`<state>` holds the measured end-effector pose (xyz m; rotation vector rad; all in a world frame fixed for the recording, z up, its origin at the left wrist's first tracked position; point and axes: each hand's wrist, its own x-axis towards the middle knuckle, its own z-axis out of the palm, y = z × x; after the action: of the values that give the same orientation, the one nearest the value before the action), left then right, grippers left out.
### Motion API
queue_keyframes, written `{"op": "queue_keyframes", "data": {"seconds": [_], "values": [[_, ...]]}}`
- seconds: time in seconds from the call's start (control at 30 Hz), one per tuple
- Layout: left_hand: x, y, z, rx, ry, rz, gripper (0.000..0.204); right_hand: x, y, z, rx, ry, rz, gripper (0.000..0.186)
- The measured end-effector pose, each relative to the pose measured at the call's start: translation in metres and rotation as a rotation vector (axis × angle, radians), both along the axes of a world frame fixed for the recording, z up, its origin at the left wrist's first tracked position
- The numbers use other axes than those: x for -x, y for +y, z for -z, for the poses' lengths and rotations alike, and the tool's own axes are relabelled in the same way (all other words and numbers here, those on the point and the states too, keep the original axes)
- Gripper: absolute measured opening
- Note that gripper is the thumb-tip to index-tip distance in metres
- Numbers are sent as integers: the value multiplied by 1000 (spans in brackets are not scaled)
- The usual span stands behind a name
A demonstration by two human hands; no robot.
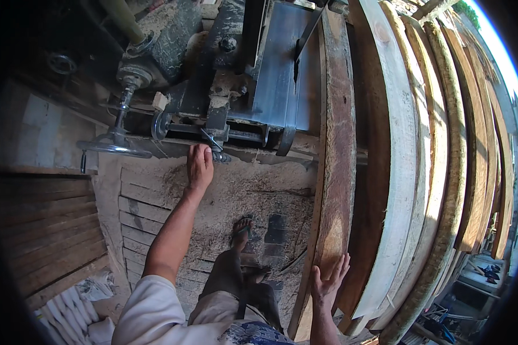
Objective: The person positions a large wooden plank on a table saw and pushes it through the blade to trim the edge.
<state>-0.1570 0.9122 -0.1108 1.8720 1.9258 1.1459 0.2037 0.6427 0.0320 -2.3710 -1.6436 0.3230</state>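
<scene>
Palm (328, 282) flat against plank (335, 172)

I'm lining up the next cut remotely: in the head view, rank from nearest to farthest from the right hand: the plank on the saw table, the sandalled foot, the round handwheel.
1. Long rough brown wooden plank, under the right hand, which lies flat on it.
2. Sandalled foot, to its left, on the sawdust floor.
3. Round grey metal handwheel, far upper left, beyond the left hand.
</scene>
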Motion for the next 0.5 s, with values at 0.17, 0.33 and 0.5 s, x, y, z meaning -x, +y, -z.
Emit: {"op": "queue_keyframes", "data": {"seconds": [0.17,0.33,0.5], "values": [[-12,5,16,35,-13,-90,10,64,108,25,-312,578,-361,26],[-18,12,21,76,-71,-189,16,120,289,73,-426,549,-591,22],[-20,18,33,67,-134,-322,19,150,409,108,-400,83,-775,43]]}}
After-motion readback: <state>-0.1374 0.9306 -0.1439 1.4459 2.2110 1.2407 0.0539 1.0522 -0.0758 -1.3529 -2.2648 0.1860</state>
